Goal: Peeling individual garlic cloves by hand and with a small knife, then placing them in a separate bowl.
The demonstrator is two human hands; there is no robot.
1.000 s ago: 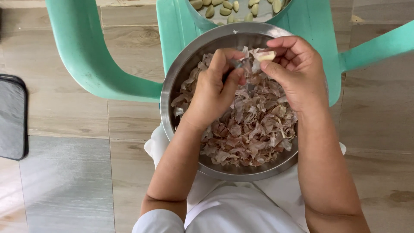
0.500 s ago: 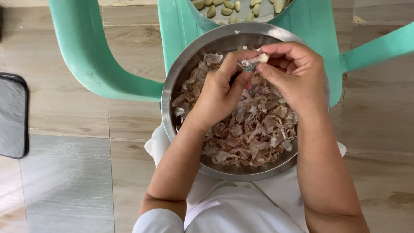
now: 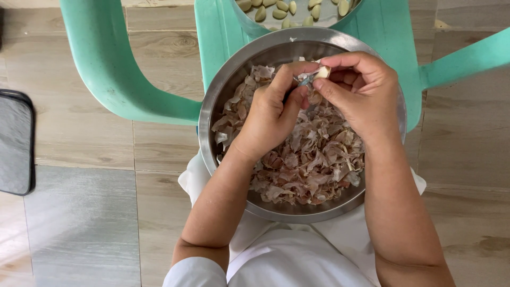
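Note:
A large steel bowl [image 3: 223,90] rests on my lap, filled with papery pinkish garlic skins [image 3: 313,159]. Both hands hover over its far half. My right hand [image 3: 361,95] pinches a pale garlic clove [image 3: 322,72] between thumb and fingers. My left hand [image 3: 271,111] holds a small metal blade [image 3: 304,81] against the clove's end; most of the tool is hidden in the fist.
A second steel bowl [image 3: 249,24] with several peeled cloves [image 3: 281,10] stands on the seat of a mint-green plastic chair [image 3: 111,69] just beyond. A dark grey mat [image 3: 16,143] lies on the wood-look tile floor at the left. White clothing [image 3: 287,255] covers my lap.
My hands have drawn closer together over the bowl, and the left hand's blade now meets the clove held by the right. The bowls have not moved.

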